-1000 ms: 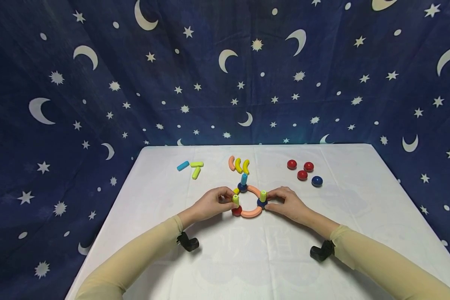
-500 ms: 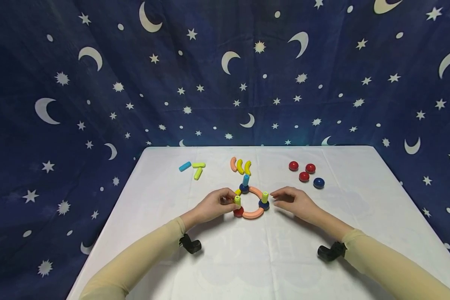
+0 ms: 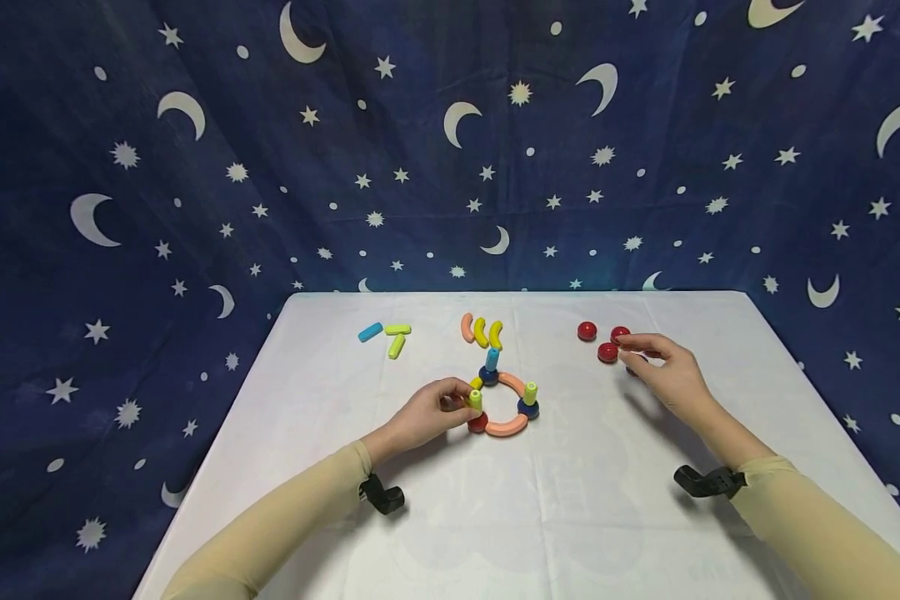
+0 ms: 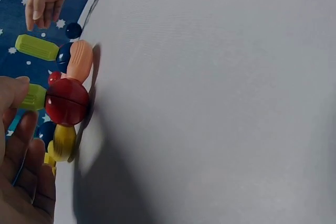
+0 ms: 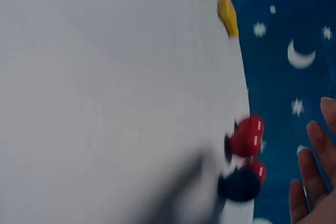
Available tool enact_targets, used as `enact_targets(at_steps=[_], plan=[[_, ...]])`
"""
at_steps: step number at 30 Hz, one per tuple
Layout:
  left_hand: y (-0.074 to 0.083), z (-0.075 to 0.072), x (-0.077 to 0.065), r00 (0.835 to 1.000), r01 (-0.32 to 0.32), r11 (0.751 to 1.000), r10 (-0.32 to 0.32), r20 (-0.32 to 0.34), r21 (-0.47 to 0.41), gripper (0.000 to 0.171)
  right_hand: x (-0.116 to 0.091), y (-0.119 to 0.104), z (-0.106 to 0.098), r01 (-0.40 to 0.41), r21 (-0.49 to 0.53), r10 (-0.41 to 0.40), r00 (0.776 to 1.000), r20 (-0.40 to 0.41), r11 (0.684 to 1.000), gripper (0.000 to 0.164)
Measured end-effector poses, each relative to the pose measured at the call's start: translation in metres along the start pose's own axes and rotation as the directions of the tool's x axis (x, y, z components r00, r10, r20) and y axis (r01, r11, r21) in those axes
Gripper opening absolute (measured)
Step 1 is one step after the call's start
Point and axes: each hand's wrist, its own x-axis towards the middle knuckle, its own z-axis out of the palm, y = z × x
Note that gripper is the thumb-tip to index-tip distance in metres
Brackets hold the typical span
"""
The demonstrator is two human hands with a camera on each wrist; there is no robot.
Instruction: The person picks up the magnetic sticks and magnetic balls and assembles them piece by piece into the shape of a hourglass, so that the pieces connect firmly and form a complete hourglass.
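Note:
My left hand (image 3: 431,415) pinches an upright light-green stick (image 3: 476,401) between thumb and fingers. That stick rises from a red ball (image 4: 67,102), part of a ring on the table. Curved pink pieces (image 3: 506,427), a yellow one (image 3: 476,383) and two blue balls form the rest; one blue ball (image 3: 528,410) bears a green stick (image 3: 531,392), the other a blue stick (image 3: 492,359). At the right, my right hand (image 3: 675,379) hovers over a loose blue ball (image 5: 240,184), partly hidden in the head view. Its fingers are parted, apart from the ball in the right wrist view.
Beside the right hand lie several red balls (image 3: 587,332). Loose curved pieces (image 3: 481,332) lie behind the ring, pink and yellow. Farther left are loose green and blue sticks (image 3: 397,347). A dark starry cloth (image 3: 420,167) hangs behind the white table (image 3: 450,525).
My right hand has let go of the ring's right blue ball and moved right and back to the loose balls. The left hand keeps its pinch on the green stick.

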Motion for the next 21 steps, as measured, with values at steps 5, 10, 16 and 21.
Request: enact_targets(at_steps=[5, 10, 16, 21], plan=[[-0.004, 0.002, 0.001, 0.998, -0.053, 0.995, 0.056, -0.035, 0.079, 0.021, 0.0, 0.017, -0.016, -0.09, -0.058, 0.089, 0.996, -0.032, 0.994, 0.044], [-0.008, 0.004, -0.001, 0.996, -0.053, 0.985, 0.063, -0.055, 0.166, 0.023, -0.003, 0.035, -0.019, -0.175, -0.124, 0.183, 0.981, 0.056, 0.977, 0.063], [-0.014, 0.003, -0.004, 0.998, -0.024, 0.973, 0.036, -0.045, 0.23, 0.039, -0.002, 0.049, -0.019, -0.215, -0.2, 0.239, 0.966, 0.103, 0.956, 0.07], [-0.019, 0.001, -0.003, 0.998, 0.009, 0.957, 0.007, -0.055, 0.29, 0.067, -0.003, 0.053, -0.019, -0.226, -0.225, 0.255, 0.961, 0.11, 0.948, 0.068]])
